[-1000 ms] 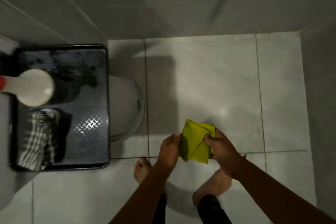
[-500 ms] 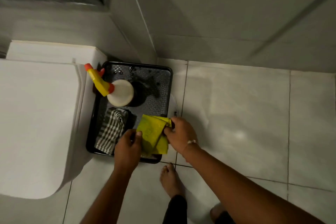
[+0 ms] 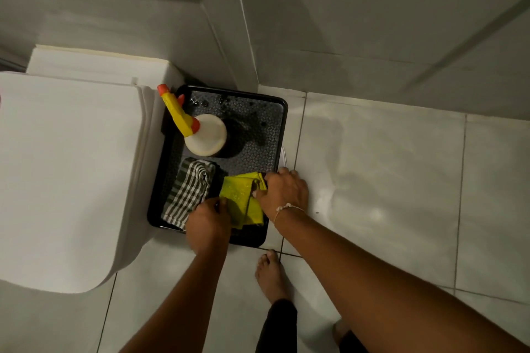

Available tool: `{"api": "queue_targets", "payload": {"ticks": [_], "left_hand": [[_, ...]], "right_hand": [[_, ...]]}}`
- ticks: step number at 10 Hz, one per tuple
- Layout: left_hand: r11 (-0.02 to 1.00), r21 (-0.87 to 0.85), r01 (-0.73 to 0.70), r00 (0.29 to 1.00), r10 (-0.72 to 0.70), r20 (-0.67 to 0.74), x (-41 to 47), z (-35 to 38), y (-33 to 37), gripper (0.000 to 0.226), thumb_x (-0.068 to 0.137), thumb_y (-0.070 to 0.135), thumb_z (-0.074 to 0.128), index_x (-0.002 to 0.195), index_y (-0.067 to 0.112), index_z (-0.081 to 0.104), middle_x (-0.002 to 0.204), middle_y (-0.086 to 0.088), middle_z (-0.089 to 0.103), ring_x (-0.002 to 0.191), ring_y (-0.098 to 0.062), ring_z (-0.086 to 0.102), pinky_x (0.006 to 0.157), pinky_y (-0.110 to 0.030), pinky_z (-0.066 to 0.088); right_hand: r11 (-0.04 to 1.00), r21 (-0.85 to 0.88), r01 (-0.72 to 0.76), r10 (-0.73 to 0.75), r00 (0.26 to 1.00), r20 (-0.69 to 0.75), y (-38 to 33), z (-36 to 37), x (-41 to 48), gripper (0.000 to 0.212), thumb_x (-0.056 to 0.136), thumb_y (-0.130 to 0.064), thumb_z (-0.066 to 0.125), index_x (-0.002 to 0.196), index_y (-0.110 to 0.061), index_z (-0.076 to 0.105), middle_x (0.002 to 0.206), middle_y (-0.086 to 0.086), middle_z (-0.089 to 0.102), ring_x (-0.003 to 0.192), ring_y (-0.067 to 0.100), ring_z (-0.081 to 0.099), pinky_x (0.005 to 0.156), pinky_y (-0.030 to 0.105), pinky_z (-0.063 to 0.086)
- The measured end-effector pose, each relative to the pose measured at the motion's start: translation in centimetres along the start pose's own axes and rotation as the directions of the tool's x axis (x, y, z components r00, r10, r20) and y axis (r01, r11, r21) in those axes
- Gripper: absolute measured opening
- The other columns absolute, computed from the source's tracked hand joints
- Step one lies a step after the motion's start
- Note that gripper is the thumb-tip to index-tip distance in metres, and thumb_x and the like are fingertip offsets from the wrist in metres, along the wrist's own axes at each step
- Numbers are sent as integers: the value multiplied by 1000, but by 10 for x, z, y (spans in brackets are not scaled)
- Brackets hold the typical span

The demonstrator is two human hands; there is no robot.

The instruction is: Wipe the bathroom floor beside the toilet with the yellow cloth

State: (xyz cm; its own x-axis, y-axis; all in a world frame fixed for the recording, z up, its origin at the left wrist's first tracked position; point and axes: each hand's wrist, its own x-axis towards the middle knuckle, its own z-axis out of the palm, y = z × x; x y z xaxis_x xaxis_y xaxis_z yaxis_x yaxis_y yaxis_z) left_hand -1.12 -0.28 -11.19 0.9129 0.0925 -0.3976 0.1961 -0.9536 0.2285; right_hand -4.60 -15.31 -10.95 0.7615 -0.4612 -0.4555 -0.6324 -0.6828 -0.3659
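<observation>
The folded yellow cloth (image 3: 240,198) lies at the near right corner of a black tray (image 3: 276,135) that stands beside the white toilet (image 3: 68,169). My right hand (image 3: 284,192) grips the cloth's right edge with fingers curled over it. My left hand (image 3: 208,223) holds the cloth's near left edge and hides part of it. The pale tiled floor (image 3: 378,180) stretches to the right of the tray.
On the tray stand a white spray bottle (image 3: 205,135) with a yellow and orange trigger, and a green-checked cloth (image 3: 187,192). My bare feet (image 3: 269,275) are on the tiles just in front of the tray. Grey walls close the far side and corner.
My hands carried the yellow cloth from above the open floor leftward over the tray and lowered it onto the tray's near right corner. My view swung left, bringing the toilet in.
</observation>
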Motion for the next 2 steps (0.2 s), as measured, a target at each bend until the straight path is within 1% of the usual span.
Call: {"api": "queue_targets", "payload": {"ticks": [1, 2], "left_hand": [[992, 84, -95, 995, 95, 5, -14, -17, 4, 23, 91, 33, 55, 102, 22, 73, 87, -12, 73, 80, -34, 67, 63, -32, 45], [954, 173, -245, 966, 255, -37, -44, -48, 25, 22, 87, 26, 57, 104, 18, 69, 93, -10, 73, 80, -33, 68, 61, -34, 47]], "right_hand": [[979, 197, -47, 47, 999, 5, 12, -45, -30, 37, 82, -44, 65, 114, -25, 64, 112, 5, 63, 109, 27, 55, 88, 37, 49], [866, 500, -11, 101, 983, -153, 20, -134, -79, 30, 85, -38, 67, 113, -27, 65, 111, 0, 62, 102, 23, 59, 84, 39, 54]]}}
